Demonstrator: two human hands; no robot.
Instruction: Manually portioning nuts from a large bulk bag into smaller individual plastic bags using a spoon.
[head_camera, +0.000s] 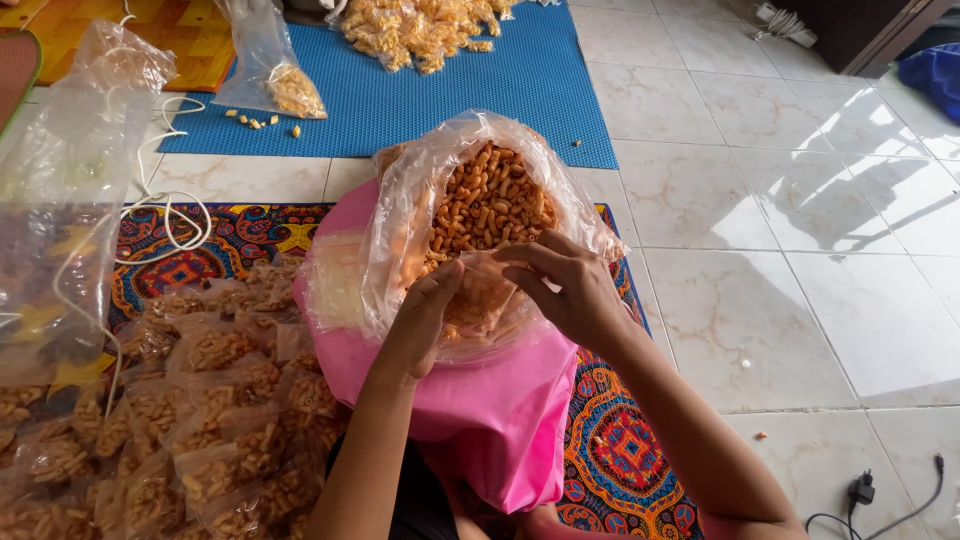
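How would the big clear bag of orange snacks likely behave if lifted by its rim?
The big bag looks thin and crinkled, so probably floppy. Heaped snacks would likely sag and shift. Its mouth is open, so tipping may spill pieces.

arms: bare, no sleeves | left hand (420, 318), right hand (568, 290): no rings (or gloves)

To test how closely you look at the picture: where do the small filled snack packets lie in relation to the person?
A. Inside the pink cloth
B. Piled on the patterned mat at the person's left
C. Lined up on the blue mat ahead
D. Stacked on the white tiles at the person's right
B: the small filled packets lie heaped on the patterned mat beside the left hand, while the white tiles at the right hold none.
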